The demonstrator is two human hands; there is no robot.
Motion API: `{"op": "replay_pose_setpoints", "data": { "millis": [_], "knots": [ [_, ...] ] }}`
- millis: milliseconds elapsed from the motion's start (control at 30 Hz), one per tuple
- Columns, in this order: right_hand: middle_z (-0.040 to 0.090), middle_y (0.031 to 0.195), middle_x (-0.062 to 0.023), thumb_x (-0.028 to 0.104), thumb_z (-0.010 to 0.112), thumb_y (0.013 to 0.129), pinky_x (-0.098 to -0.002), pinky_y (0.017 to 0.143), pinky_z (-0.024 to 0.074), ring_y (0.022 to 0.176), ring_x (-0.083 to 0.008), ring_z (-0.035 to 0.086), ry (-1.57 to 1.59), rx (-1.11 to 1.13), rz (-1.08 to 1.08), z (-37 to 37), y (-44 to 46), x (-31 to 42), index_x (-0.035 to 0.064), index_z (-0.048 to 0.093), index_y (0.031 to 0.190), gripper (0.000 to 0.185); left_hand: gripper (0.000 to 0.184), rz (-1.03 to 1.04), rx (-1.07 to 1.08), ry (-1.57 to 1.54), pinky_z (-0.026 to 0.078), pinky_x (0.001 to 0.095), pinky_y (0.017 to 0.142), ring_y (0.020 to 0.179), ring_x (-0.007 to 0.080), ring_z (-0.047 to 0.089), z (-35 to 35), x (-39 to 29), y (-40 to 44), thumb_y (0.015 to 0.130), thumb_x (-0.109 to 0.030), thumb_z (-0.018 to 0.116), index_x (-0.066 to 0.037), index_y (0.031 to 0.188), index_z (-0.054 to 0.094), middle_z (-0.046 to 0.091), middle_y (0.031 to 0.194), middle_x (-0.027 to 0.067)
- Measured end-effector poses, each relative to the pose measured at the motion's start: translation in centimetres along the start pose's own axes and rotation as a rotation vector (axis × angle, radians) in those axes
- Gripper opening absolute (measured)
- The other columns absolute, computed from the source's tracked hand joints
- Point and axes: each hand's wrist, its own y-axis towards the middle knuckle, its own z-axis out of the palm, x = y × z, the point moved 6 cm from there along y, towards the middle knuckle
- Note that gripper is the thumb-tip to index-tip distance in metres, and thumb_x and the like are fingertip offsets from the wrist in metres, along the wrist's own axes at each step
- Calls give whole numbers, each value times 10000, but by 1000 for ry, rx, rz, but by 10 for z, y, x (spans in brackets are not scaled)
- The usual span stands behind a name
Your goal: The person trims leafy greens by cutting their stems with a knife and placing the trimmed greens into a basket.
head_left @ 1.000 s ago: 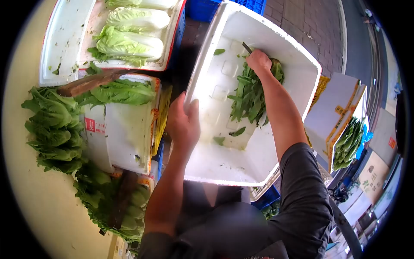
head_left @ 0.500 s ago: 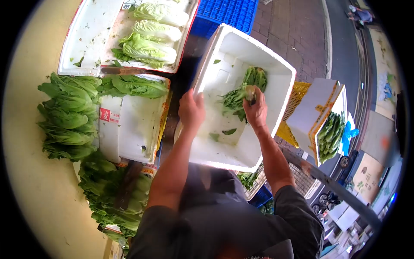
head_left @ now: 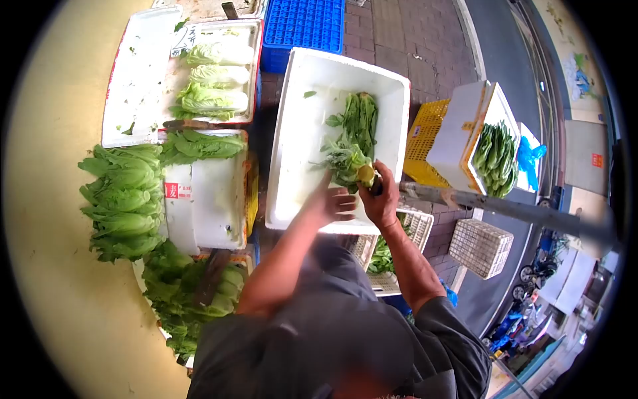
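Observation:
A white foam box (head_left: 282,133) stands before me with leafy greens inside. One bunch of greens (head_left: 362,120) lies along the far right part of the box. Nearer to me is a leafy green (head_left: 349,161) with a thick stalk, its pale yellowish cut end facing my right hand (head_left: 381,197). That hand is closed at the stalk end, and a small dark object I cannot make out shows between the fingers. My left hand (head_left: 330,205), smeared by motion, hovers over the box's near side with fingers apart, just below the leaves.
To the left are lettuces (head_left: 126,199), a foam tray with pale cabbages (head_left: 212,100) and a foam lid (head_left: 139,80). A blue crate (head_left: 302,26) stands behind. On the right are a yellow crate (head_left: 425,133), a box of greens (head_left: 495,156) and a metal pole (head_left: 505,205).
My left hand has left the box's left rim and moved over its near side. My right hand has drawn the stalked green nearer to me, apart from the other bunch. The view has shifted.

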Motion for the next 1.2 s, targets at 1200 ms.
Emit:
{"op": "replay_pose_setpoints", "data": {
  "millis": [1200],
  "knots": [
    [700, 973, -211, 229, 750, 836, -459, 772, 548, 883, -419, 679, 106, 60, 176, -246, -313, -68, 54, 326, 1480, 790, 471, 249, 19, 243, 533, 450, 911, 1024, 280, 659, 119, 267, 43, 908, -393, 714, -54, 1216, 606, 682, 1136, 108]
  ]
}}
